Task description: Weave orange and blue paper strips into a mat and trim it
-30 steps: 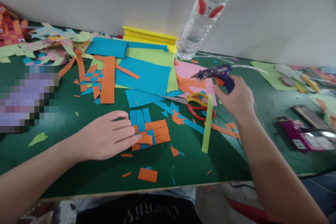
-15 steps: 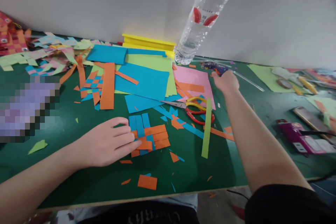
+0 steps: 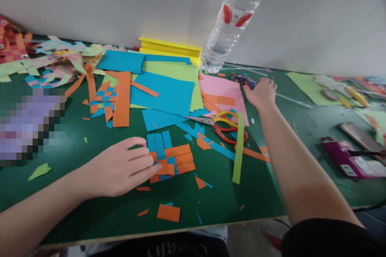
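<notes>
My left hand lies palm down, its bent fingers holding the left side of a small woven paper piece against the table. Blue and orange strips cross in that piece, with loose ends at the top and right. Far out to the right, my right hand is closed around a dark purple patterned tool that looks like a hot glue gun. A clear stick sticks out behind the hand. Its grip is partly hidden. Between the hands lie scissors with yellow and red handles, under a green paper strip.
A tilted water bottle stands by the wall beside a yellow holder. Blue sheets, a pink sheet and paper scraps cover the middle. A phone and purple device lie right; a blurred-out object lies left.
The fingers of my right hand have shifted on the glue gun, and the clear stick behind it has moved slightly right. My left hand stays on the woven paper.
</notes>
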A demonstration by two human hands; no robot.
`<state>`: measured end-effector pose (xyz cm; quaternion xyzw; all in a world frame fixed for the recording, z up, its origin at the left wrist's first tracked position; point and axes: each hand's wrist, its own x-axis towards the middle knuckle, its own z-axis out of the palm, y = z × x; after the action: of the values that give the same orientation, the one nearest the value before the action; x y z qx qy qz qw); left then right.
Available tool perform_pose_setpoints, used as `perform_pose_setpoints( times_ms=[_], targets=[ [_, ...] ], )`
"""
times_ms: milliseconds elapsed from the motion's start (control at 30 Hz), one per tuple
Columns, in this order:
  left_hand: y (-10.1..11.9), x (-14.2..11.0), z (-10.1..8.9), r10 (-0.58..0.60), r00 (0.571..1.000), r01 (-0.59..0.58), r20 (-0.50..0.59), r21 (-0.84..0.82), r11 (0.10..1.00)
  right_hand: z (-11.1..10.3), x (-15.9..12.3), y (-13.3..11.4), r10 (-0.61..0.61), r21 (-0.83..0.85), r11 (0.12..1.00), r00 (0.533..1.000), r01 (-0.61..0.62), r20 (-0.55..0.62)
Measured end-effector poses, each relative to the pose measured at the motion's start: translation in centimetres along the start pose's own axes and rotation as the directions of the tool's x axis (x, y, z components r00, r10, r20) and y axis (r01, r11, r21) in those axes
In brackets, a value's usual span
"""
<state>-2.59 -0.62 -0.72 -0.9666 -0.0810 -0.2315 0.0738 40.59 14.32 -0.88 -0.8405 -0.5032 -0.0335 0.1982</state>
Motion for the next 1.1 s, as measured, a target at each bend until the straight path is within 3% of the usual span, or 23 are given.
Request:
perform_pose_setpoints(
  times_ms=[33,67,133,233,333,500,833,1000,1100],
  targets=[
    [0.0,-0.1,0.0,0.0,1.0,0.0,0.004,-0.003,1.0,-0.8,-0.8,-0.3,-0.047,0.025,0.999,0.999,0.047,-0.011],
    [0.1,-0.2,0.1,-0.004,1.0,0.004,0.004,-0.008,1.0,-1.6,-1.8,-0.6,-0.17,0.082,0.982,0.985,0.17,-0.009],
    [0.2,-0.5,0.3,-0.021,1.0,0.021,0.002,-0.021,1.0,-3.3,-4.3,-1.3,-0.369,0.178,0.918,0.927,0.354,0.06],
    [0.4,-0.9,0.5,-0.044,0.999,0.044,0.003,-0.043,0.998,-5.3,-8.5,-1.9,-0.612,0.216,0.79,0.76,0.574,0.22],
    [0.3,-1.0,0.3,-0.044,0.999,0.045,0.028,-0.061,0.997,-6.1,-11.3,-1.9,-0.665,0.192,0.735,0.637,0.65,0.391],
    [0.2,-0.9,0.0,-0.086,0.994,0.091,0.062,-0.086,0.992,-5.6,-12.3,-1.1,-0.667,0.22,0.712,0.546,0.667,0.507],
    [-0.5,-0.9,0.6,-0.052,0.998,0.05,0.038,0.039,0.998,-4.7,-11.7,-0.3,-0.706,0.264,0.68,0.513,0.684,0.488],
    [-0.7,-0.7,0.4,-0.037,0.996,0.033,0.076,0.054,0.998,-4.3,-11.7,0.0,-0.715,0.253,0.691,0.59,0.678,0.375],
    [-0.6,-0.8,0.5,-0.053,0.995,0.048,0.09,0.058,0.997,-4.1,-11.9,0.0,-0.771,0.307,0.635,0.566,0.709,0.29]
  ],
)
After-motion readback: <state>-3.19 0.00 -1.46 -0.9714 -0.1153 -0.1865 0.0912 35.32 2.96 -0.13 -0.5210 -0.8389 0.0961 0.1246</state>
